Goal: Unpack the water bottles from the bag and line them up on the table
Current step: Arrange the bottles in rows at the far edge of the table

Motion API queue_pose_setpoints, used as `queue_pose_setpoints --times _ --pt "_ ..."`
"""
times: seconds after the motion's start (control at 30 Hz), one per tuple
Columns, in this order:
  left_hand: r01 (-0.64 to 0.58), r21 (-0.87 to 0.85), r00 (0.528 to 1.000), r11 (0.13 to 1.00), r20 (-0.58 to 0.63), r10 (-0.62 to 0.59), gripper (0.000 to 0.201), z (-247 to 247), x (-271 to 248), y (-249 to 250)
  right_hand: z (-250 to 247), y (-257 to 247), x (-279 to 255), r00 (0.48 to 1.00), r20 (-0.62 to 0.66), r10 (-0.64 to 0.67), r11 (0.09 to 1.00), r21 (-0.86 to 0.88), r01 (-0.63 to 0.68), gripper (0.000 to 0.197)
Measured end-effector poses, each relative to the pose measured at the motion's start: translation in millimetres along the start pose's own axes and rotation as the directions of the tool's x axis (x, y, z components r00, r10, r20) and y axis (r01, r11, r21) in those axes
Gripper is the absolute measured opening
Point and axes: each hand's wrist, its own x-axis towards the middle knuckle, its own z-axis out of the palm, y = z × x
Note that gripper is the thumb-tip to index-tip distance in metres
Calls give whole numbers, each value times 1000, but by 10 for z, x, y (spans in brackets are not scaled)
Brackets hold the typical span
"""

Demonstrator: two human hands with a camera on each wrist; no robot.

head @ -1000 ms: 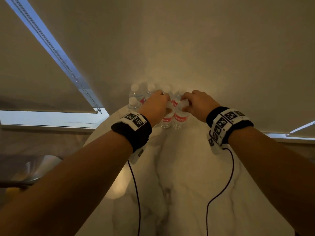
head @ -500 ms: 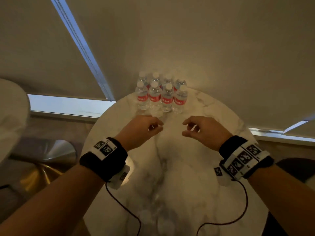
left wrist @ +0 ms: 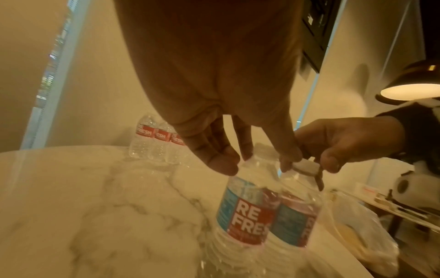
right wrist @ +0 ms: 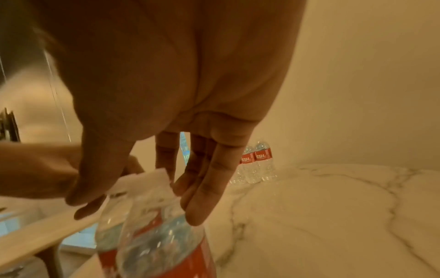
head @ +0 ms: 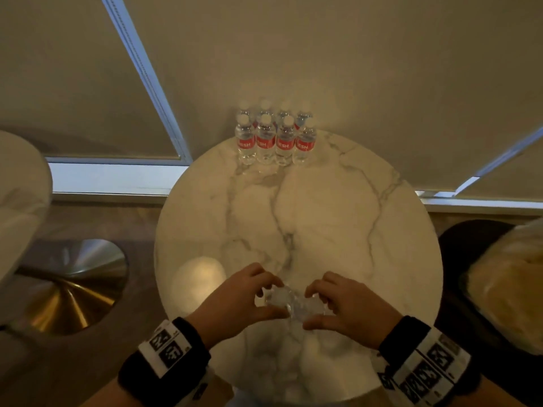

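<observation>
Several red-labelled water bottles stand in two tight rows at the far edge of the round marble table. Near the front edge two more bottles stand side by side. My left hand curls its thumb and fingers round the neck of the left bottle. My right hand curls round the cap of the right bottle. In the right wrist view that cap sits between thumb and fingers, blurred. The plastic bag lies off the table at the right.
The bag rests on a dark seat right of the table. A second pale tabletop and its brass base are at the left. Window blinds hang just behind the bottle rows. A lamp hangs at the right.
Both hands let go of the bottles in the far rows, drew back empty across the table, and now close on two bottles at the near edge.
</observation>
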Motion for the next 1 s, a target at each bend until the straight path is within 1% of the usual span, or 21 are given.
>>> queue_pose_setpoints --times 0.07,0.2,0.3,0.4,0.57,0.67,0.8,0.9,1.0 --pt "-44 11 999 999 22 44 54 58 6 -5 124 -46 -49 1000 -22 14 999 -45 -15 47" --pt "-100 38 994 994 38 99 40 54 127 12 161 -58 -55 992 -122 30 998 -59 -38 35" --pt "-132 38 991 991 37 130 34 -45 287 25 41 20 8 986 -157 59 997 -46 -67 32" --pt "-140 32 990 990 9 139 33 -194 587 61 -212 168 156 982 -175 76 996 -38 -84 29" --pt "-140 58 978 988 -150 148 35 -573 1454 287 -814 566 540 975 -201 94 994 -36 -104 25" --pt "-134 75 963 988 -226 148 35 -864 2144 498 -1171 846 830 975 -201 95 993 -43 -105 28" --pt "-158 90 928 983 -327 179 33 -1218 3088 690 -1565 1191 1214 973 -214 86 995 -34 -95 27" --pt "-151 146 912 978 -362 195 32 -1414 3665 782 -1768 1403 1449 968 -238 78 995 -44 -91 27" --pt "-120 231 922 966 -336 194 31 -1509 4064 797 -1877 1564 1598 963 -252 92 994 -41 -105 28"
